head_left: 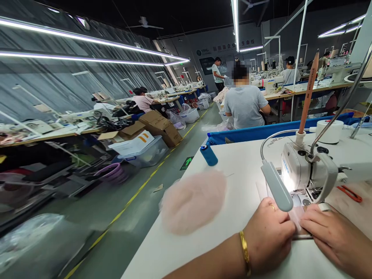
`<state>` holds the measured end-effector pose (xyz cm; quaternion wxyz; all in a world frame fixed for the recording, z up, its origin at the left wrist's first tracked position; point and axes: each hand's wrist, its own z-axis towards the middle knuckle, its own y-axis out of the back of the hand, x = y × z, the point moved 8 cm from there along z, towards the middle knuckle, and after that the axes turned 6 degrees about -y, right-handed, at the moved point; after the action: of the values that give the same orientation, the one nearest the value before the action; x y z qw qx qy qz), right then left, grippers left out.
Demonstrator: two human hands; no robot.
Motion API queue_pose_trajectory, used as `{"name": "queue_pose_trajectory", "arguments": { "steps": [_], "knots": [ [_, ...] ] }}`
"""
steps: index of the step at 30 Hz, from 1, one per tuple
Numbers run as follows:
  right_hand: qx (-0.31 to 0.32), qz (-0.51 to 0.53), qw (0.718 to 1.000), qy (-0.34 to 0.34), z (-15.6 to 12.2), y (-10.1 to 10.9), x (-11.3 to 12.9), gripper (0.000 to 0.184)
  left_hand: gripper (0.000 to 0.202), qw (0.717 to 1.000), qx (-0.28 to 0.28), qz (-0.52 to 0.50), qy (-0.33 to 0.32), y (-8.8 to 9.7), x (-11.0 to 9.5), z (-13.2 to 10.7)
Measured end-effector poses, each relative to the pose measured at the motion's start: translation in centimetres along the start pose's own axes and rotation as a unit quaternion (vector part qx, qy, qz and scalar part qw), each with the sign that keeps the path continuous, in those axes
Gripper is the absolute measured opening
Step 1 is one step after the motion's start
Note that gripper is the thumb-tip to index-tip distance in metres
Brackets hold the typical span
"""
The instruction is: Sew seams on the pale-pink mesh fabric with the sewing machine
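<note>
The left hand [269, 234] and right hand [334, 236] hold pink cloth [297, 217] at the sewing machine [297, 162]; a sheer bundle [194, 203] lies on the desk [240, 192].

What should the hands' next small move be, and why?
Probably guide the pale pink fabric slightly farther into the sewing machine: the left hand and right hand flank it, close in front of the machine's lit stitching area.

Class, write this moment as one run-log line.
left hand: on sheer pink fabric; right hand: at same fabric; sewing machine: lit, ahead of hands; table: pink bundle, blue thread cone
</note>
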<state>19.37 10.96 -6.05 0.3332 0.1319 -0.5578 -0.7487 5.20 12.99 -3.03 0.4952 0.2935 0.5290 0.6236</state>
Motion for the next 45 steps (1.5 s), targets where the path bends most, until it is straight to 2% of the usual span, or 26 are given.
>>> {"name": "queue_pose_trajectory", "arguments": {
  "steps": [4,9,14,20,24,30,34,41,45],
  "knots": [
    [-0.001,0.015,1.000,-0.008,0.0,0.0,-0.2,0.036,0.005,1.000,-0.009,0.016,0.010,-0.1,-0.3,-0.1],
    [-0.028,-0.029,0.999,0.004,0.1,-0.2,-0.1,0.033,0.010,0.999,-0.038,0.025,0.022,-0.1,0.2,-0.2],
    [-0.052,-0.031,0.998,-0.034,0.2,-0.6,-0.5,0.036,0.011,0.997,-0.053,0.043,0.034,-0.2,1.1,-0.1],
    [-0.051,-0.021,0.998,-0.042,0.1,-0.6,-0.3,0.038,0.015,0.999,-0.028,0.019,-0.007,-1.5,0.8,-0.3],
    [-0.041,-0.028,0.998,-0.037,0.2,-0.8,-0.4,0.038,0.015,0.999,-0.035,0.007,-0.012,-1.8,0.8,-0.3],
    [-0.066,-0.012,0.995,-0.073,0.3,-1.6,-2.0,0.045,0.018,0.998,-0.059,0.031,0.013,-1.7,1.9,0.3],
    [-0.065,-0.045,0.991,-0.104,0.6,-1.9,-2.7,0.046,0.024,0.997,-0.051,0.049,0.033,-1.8,2.9,1.0],
    [-0.073,-0.024,0.990,-0.121,0.6,-1.6,-2.8,0.044,0.016,0.992,-0.085,0.070,0.053,-1.2,3.2,0.7],
    [-0.089,-0.005,0.989,-0.120,0.2,-2.1,-3.4,0.043,0.013,0.990,-0.084,0.065,0.088,-1.5,3.9,0.9]
  ]
}}
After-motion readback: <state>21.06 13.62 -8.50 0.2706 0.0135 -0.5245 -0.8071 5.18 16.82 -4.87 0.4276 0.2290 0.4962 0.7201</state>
